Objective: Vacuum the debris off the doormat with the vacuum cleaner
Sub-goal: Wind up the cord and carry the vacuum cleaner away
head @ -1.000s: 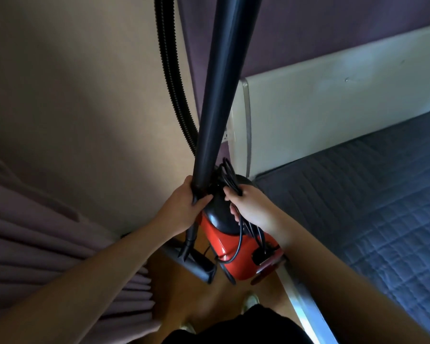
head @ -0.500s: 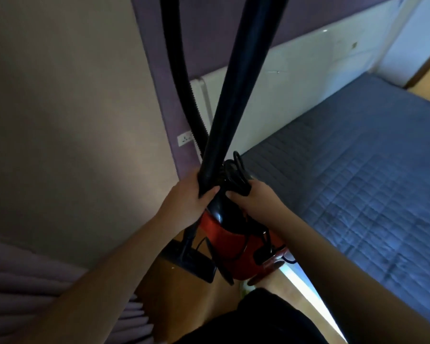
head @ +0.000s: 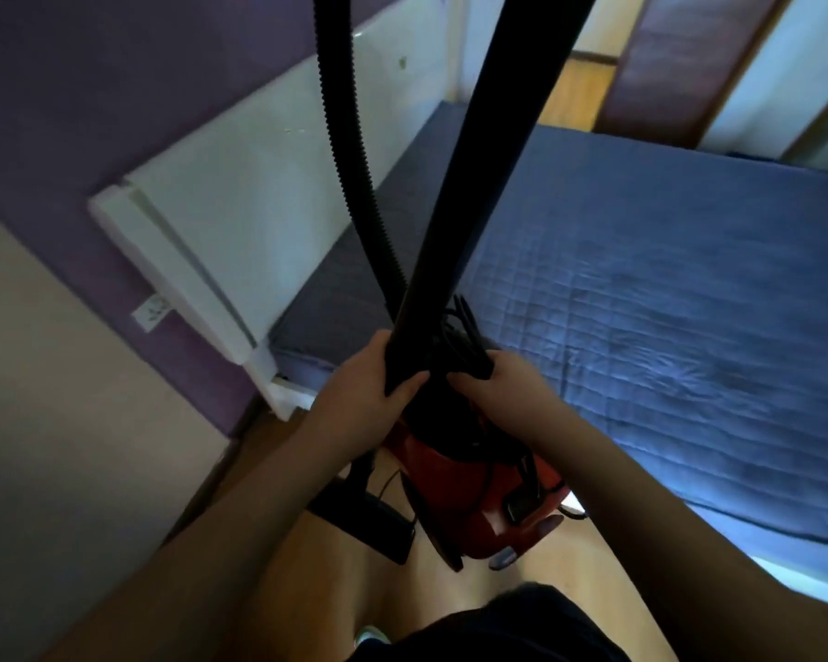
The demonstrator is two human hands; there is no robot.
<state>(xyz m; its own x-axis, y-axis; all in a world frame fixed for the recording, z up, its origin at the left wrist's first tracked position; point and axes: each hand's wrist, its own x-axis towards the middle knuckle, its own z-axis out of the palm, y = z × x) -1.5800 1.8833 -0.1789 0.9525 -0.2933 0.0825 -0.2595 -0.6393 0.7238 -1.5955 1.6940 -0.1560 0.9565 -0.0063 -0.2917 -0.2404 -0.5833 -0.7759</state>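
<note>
left hand [head: 360, 398] wrapped round the black wand [head: 474, 193], right hand [head: 507, 389] gripping the bundled cord [head: 464, 351] on top of the red vacuum [head: 469, 494]

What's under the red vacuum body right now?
Wooden floor shows beneath the red vacuum body, with the black floor nozzle beside it. No doormat visible; directly underneath is hidden.
</note>
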